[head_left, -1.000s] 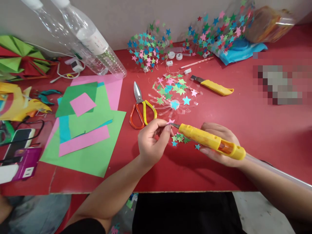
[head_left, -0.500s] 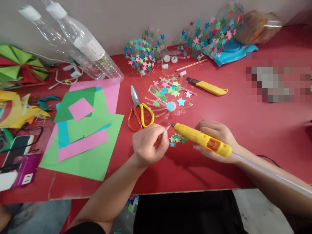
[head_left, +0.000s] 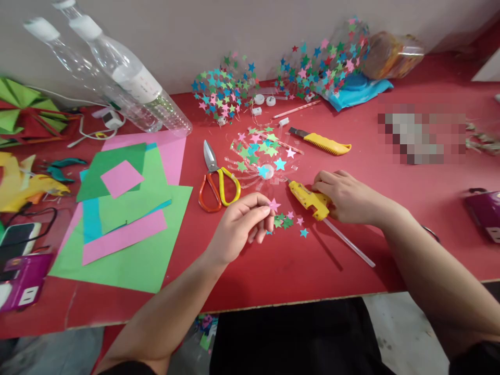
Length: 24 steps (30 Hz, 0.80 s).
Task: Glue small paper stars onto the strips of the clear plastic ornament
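Observation:
Between thumb and fingertips, my left hand (head_left: 246, 221) pinches a pink paper star (head_left: 274, 205). My right hand (head_left: 344, 198) is wrapped round the handle of a yellow glue gun (head_left: 310, 200), whose nozzle points up and left and whose clear glue stick (head_left: 351, 244) trails toward me. Just ahead of the hands lie clear plastic strips (head_left: 250, 179) spread around a round base, partly covered with colored stars (head_left: 265, 148). Loose paper stars (head_left: 288, 222) lie beside my left fingers. Scissors (head_left: 219, 185) with red and yellow handles rest to the left.
Colored paper sheets (head_left: 117, 265) are piled at left, near plastic bottles (head_left: 136, 78). A yellow utility knife (head_left: 326, 143) lies beyond the glue gun. Star-covered clear ornaments (head_left: 221, 94) and a blue packet (head_left: 357, 94) stand at the back. Another yellow glue gun (head_left: 42, 182) sits far left.
The glue gun has moved away from the pink star, turned and dropped lower toward the table. My left hand has turned so that the star faces up.

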Each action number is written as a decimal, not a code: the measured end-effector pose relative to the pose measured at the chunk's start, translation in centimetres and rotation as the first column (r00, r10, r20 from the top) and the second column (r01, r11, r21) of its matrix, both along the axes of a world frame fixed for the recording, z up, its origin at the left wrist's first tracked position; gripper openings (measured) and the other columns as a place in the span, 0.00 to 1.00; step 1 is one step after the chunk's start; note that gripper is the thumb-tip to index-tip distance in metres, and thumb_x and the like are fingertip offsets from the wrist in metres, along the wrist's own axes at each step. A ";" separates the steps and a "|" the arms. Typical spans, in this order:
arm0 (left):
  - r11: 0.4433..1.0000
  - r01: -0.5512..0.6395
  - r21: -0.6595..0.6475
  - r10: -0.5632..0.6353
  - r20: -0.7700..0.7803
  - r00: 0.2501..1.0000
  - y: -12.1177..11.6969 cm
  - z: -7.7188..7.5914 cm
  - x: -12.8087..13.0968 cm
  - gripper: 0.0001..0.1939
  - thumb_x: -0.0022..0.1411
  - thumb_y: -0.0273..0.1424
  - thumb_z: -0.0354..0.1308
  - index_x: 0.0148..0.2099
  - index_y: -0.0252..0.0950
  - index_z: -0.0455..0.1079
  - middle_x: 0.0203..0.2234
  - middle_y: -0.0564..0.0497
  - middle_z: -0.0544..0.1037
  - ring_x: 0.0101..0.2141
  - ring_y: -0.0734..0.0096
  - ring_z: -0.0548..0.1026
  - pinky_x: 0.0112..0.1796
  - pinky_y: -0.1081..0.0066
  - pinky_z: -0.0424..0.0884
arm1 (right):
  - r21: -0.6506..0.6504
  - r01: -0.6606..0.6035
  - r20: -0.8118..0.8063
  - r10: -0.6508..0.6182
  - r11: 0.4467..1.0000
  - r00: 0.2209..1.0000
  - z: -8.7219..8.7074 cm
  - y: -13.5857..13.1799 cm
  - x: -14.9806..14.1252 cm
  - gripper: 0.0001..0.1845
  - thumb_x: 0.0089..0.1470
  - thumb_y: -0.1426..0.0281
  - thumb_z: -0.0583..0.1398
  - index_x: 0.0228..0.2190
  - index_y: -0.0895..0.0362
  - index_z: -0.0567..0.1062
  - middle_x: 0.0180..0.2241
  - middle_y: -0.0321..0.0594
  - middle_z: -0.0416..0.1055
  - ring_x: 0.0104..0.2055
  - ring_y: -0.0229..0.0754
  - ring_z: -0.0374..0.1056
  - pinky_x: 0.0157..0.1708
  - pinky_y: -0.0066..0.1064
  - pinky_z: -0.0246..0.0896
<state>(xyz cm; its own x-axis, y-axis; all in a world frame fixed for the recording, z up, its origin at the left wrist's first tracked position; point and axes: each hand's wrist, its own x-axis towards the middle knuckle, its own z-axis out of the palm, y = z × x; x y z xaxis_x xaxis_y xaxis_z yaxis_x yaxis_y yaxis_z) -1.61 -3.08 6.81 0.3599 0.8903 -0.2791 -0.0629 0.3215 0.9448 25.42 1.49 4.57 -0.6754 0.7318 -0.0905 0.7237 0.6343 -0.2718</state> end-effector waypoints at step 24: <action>0.955 0.078 -0.286 -0.010 0.230 0.973 0.5 -0.9 -0.5 0.08 0.58 0.30 0.55 0.27 0.35 0.63 0.16 0.57 0.65 0.16 0.83 0.58 0.14 0.82 0.50 | 0.481 -0.126 -0.348 0.321 0.868 0.881 4.3 -1.0 -8.3 0.07 0.62 0.71 0.55 0.32 0.58 0.71 0.29 0.40 0.73 0.33 0.39 0.67 0.37 0.34 0.62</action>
